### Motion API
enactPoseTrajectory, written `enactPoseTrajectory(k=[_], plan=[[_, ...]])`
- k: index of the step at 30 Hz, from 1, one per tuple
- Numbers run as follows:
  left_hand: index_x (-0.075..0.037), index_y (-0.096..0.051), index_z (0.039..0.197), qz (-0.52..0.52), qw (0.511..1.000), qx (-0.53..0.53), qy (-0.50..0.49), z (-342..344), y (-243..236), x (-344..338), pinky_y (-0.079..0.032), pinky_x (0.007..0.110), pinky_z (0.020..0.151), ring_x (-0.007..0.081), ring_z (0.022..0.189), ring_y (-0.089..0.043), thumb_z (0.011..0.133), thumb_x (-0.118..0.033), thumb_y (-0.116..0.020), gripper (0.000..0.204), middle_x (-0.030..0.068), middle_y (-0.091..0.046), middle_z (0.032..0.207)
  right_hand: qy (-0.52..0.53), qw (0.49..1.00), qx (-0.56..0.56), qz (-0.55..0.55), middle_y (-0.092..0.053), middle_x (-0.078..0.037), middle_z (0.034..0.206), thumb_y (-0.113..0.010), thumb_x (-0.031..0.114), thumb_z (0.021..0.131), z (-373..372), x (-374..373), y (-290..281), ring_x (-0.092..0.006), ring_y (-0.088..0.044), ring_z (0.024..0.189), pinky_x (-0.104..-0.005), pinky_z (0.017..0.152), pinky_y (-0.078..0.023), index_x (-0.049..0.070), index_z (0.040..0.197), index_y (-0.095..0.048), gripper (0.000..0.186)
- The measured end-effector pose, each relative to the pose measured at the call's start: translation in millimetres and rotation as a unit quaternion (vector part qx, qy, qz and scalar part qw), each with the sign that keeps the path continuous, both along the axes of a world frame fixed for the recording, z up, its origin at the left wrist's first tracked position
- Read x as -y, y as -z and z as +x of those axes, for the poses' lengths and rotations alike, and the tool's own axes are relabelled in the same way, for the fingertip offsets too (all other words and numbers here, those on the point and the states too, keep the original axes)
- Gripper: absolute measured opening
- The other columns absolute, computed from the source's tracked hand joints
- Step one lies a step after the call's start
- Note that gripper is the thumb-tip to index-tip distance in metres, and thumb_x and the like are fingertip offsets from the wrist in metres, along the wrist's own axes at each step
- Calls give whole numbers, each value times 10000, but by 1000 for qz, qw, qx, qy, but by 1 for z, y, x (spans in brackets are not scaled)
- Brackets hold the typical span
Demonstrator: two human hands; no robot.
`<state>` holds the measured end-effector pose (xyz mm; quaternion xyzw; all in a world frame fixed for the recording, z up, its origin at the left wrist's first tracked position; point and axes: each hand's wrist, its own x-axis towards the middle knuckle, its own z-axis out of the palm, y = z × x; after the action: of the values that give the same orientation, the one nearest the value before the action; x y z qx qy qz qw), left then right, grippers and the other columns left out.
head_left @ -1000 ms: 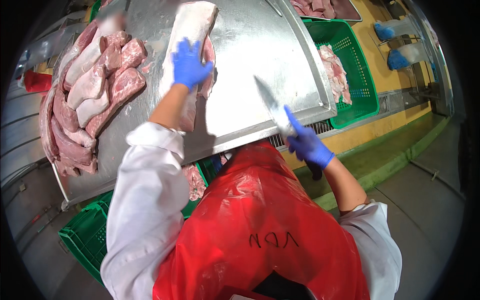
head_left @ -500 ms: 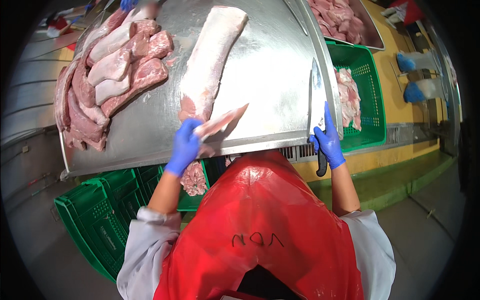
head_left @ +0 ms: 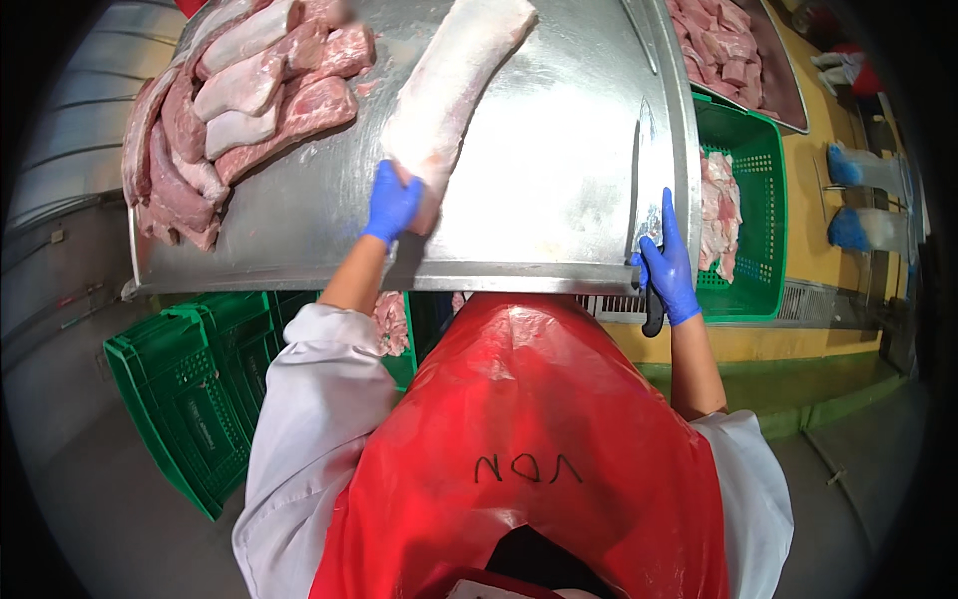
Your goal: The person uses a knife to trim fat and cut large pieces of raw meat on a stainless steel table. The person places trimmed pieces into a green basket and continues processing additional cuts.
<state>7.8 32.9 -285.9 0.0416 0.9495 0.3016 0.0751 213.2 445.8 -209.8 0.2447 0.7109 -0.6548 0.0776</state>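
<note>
A long, pale pork loin (head_left: pixel 454 85) lies slantwise across the steel table (head_left: pixel 559 215), its near end toward me. My left hand (head_left: pixel 395 200), in a blue glove, grips that near end from its left side. At the table's right edge my right hand (head_left: pixel 669 268), gloved in the same blue, is closed round the black handle of a long knife (head_left: pixel 646 165), with one finger stretched out forward. The knife's blade points away from me, low over the tabletop; whether it touches the steel I cannot tell.
Several cuts of meat (head_left: pixel 239 110) are piled on the table's left. A green crate (head_left: pixel 763 200) with trimmings stands beyond the right edge, near a tray of meat (head_left: pixel 723 50). Green crates (head_left: pixel 190 399) stand below the table at left. A steel rod (head_left: pixel 639 30) lies far right.
The loose strip of meat has left my left hand, which has moved up onto the loin's near end. My right hand still holds the knife. The view has shifted slightly.
</note>
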Motion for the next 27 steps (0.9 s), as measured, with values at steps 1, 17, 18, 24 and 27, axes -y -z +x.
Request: enactPoseTrajectory(k=[1,17,18,24,27], plan=[[5,-460,1212,104,987,87,90,5,-6,-19,-512,412,833,273,918,-606,923,-284,-599,432,173,-577,1030,22,1000,-5,-4,-558,-14,796,-482,-52,943,4,-8,4,-68,-519,558,-196,455,-438,209,1623,-105,820],[-31,-575,1061,-230,854,-138,447,-118,-45,-228,-513,477,835,403,918,-657,606,-547,-803,725,214,-662,975,201,980,-11,6,-597,-56,771,-481,11,954,98,-43,-12,-68,-490,506,-208,415,-408,167,1621,-105,782],[-19,-571,1050,-251,860,-125,426,-97,-51,-223,-511,481,840,404,933,-647,619,-549,-798,720,221,-649,979,210,978,-13,-4,-597,-54,770,-480,11,954,102,-43,-7,-68,-493,508,-209,415,-410,165,1621,-103,781],[-26,-596,996,-66,848,-198,486,23,-77,-241,-465,480,821,355,916,-581,726,-359,-751,455,169,-602,978,214,976,-42,-29,-589,-40,748,-487,18,952,79,-48,16,-71,-517,528,-221,426,-427,159,1620,-103,784],[-37,-627,958,-140,865,-178,448,28,-42,-261,-491,463,797,343,884,-583,783,-198,-696,248,166,-600,913,142,990,-15,22,-611,-68,802,-492,54,932,55,-57,10,-105,-563,579,-266,497,-493,179,1622,-87,810]])
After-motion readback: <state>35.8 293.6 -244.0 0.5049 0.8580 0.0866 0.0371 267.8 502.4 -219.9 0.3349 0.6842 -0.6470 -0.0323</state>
